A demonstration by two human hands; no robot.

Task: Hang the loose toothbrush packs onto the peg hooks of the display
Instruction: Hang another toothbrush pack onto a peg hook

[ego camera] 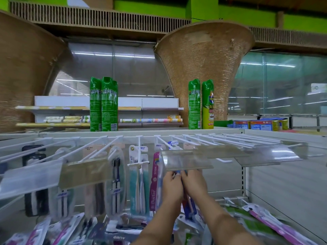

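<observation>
Toward the display's right end the peg hooks stood bare, with open back panel beneath. Clear label holders jutted across the hook tips, just above the left hand and right hand pinching a toothbrush pack. Hung packs crowded the left hooks; loose packs heaped the bottom edge.

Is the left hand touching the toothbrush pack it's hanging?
Touching. Head view: the left hand curls its fingers onto the top of the toothbrush pack, beside the right hand.

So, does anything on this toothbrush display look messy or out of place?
Yes: loose toothbrush packs lie in a jumbled heap along the bottom instead of hanging, while the peg hooks on the right stand bare.
</observation>
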